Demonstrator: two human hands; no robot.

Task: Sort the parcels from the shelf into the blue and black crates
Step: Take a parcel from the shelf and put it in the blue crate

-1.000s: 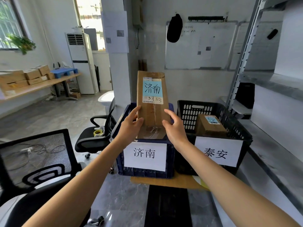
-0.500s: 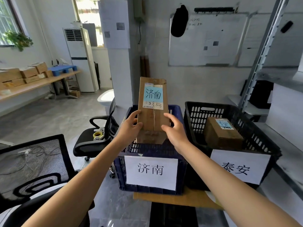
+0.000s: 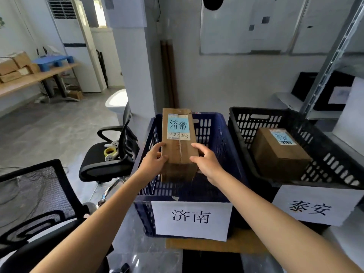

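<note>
- We hold one brown parcel (image 3: 178, 152) with both hands over the opening of the blue crate (image 3: 224, 150).
- Our left hand (image 3: 152, 162) grips the parcel's left side, with the thumb on the upper face and the fingers curled round the edge.
- Our right hand (image 3: 206, 162) holds the right side, with thumb and forefinger on the upper face near its edge. We cannot see the other fingers.
- The parcel is tilted. Its near end sits low between the crate walls and its far end rises above the far rim. We cannot tell whether it touches the crate floor.
- A light blue label (image 3: 178, 125) with handwritten characters sits near the parcel's far end.
- A white sign (image 3: 192, 219) hangs on the blue crate's front wall.
- The black crate (image 3: 291, 119) stands just beside the blue one, on its right, and carries its own white sign (image 3: 313, 207).
- A second parcel (image 3: 279, 160) with a blue label lies inside the black crate.
- A black office chair (image 3: 110, 164) stands left of the blue crate, with a tape roll (image 3: 109, 152) on its seat.
</note>
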